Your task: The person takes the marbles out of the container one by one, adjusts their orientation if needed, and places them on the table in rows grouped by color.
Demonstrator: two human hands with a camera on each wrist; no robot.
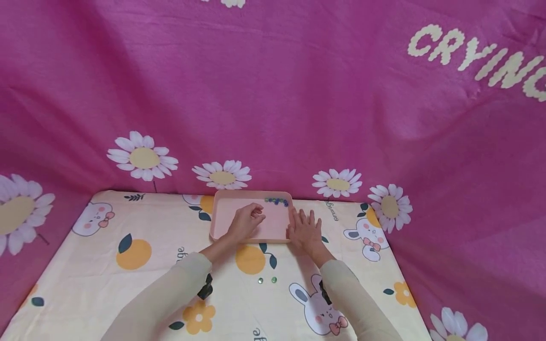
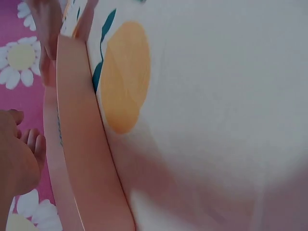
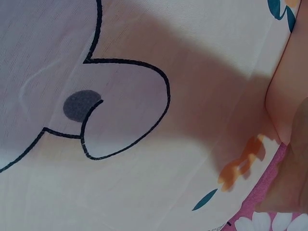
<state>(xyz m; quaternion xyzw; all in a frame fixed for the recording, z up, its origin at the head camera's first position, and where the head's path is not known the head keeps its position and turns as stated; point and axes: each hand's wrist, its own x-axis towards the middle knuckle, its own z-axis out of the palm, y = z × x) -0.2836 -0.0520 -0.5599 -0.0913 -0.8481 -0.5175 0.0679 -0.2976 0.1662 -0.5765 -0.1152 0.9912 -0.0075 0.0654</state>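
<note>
- A magenta daisy-print sheet [image 1: 273, 94] hangs right across the back, white lettering at its upper right.
- In front of it, a cream tablecloth [image 1: 106, 284] with printed oranges, rabbits and flowers covers the table.
- Up at the far middle of that cloth sits the pink tray [image 1: 273, 226], shallow and rectangular; the left wrist view shows its near rim edge-on against the cloth.
- Both cream sleeves reach in from the bottom edge, a dark band at each wrist.
- Left hand [image 1: 245, 221] is over the tray's left half, fingers curled inward with the tips drawn together; whether they pinch anything, I cannot tell, it is too small to see.
- Right hand [image 1: 304, 229] lies flat at the tray's right edge, fingers straight and spread, gripping nothing, resting on the rim and the cloth beside it.
- A cluster of small blue and green beads [image 1: 277, 201] lies in the tray's far right corner, well clear of both hands.
- Two tiny green beads [image 1: 267, 280] sit on the cloth, near the person, between the forearms.
</note>
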